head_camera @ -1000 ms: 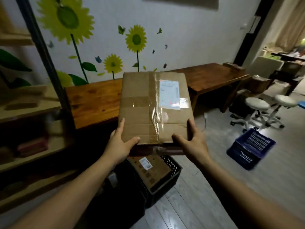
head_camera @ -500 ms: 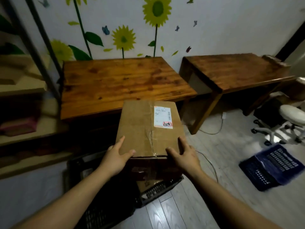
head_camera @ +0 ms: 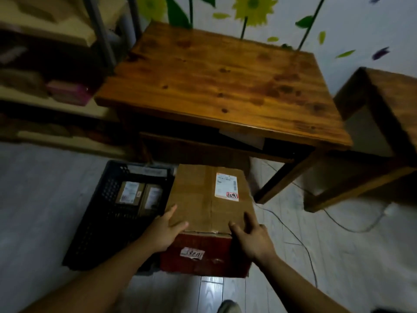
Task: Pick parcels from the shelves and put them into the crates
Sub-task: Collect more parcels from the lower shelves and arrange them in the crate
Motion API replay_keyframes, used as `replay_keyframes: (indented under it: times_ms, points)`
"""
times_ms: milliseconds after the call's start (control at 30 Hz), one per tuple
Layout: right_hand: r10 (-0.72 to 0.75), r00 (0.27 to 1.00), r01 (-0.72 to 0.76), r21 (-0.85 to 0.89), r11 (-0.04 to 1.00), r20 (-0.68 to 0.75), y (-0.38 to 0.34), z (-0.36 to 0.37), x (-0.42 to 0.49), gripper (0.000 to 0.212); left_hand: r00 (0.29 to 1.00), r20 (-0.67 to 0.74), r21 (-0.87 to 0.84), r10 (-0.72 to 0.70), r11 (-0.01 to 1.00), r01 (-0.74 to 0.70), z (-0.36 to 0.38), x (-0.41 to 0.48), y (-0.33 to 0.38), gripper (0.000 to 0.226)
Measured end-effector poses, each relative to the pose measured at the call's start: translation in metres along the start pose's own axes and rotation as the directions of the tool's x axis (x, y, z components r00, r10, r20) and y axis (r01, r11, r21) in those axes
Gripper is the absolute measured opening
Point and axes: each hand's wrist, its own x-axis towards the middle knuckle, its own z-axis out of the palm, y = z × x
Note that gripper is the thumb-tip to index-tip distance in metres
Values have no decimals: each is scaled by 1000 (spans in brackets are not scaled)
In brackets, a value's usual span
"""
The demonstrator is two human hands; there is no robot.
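Note:
A large brown cardboard parcel [head_camera: 203,199] with a white shipping label and a reddish front face is held low over the floor, its left part above the right end of a black plastic crate [head_camera: 97,213]. My left hand [head_camera: 163,229] grips its near left corner, thumb on top. My right hand [head_camera: 252,238] grips the near right corner, thumb on top and fingers down the side. Inside the crate lie two smaller labelled parcels [head_camera: 140,195].
A wooden table [head_camera: 216,82] stands just behind the crate, a second wooden table [head_camera: 383,105] to the right. Shelves [head_camera: 45,64] with parcels fill the left. A cable [head_camera: 291,231] trails over the grey plank floor. My shoe [head_camera: 228,307] shows at the bottom.
Both hands have brought the parcel down from chest height to just above the crate. My view has tilted downward, and the blue crate at the right has left the frame.

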Motion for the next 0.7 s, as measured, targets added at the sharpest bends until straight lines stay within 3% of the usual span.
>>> replay_keyframes:
  times_ms: [333, 467, 533, 633, 700]
  points:
    - [-10, 994, 8, 16, 1000, 109, 99, 77, 117, 81, 999, 29, 24, -42, 999, 42, 94, 112, -91, 82]
    - [-26, 990, 20, 49, 999, 141, 130, 112, 147, 85, 998, 7, 26, -62, 998, 61, 120, 145, -131, 97]
    - [-40, 984, 36, 26, 999, 172, 142, 126, 159, 91, 998, 1, 65, -62, 996, 61, 129, 159, -143, 98]
    - [-82, 975, 88, -24, 996, 204, 154, 143, 175, 107, 1000, 8, 162, -21, 987, 19, 140, 178, -153, 119]
    - [-121, 972, 135, -60, 989, 199, 156, 153, 188, 109, 998, -66, 275, 11, 961, 8, 145, 189, -153, 121]
